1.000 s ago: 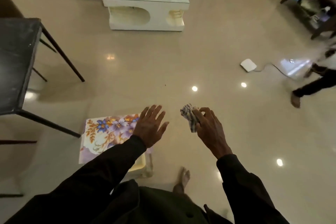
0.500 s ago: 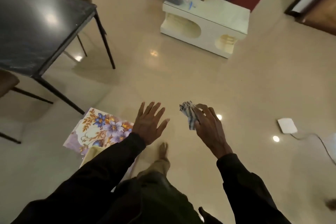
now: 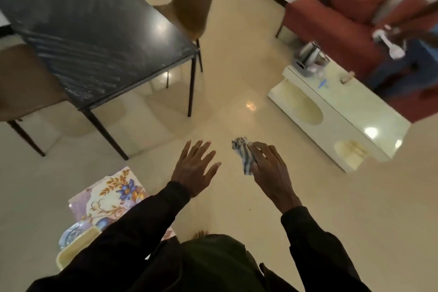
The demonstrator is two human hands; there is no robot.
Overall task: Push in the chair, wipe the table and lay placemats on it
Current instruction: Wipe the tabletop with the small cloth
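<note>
Cloth, soft and light-looking, is hanging pinched in the right hand, well short of the dark desk. Left hand is hovering spread, holding nothing. Likely wiping better flattened under the palm.

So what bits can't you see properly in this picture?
All in the head view:
- Flowery mats: the left sleeve covers part, so they cannot be counted.
- Cloth: bunched in the right hand, so its full size is hidden.
- Brown chair at left: cut off by the picture edge.
- Things on the white low table: too blurred to name.
- Person at top right: blurred, cut off by the edge.
</note>
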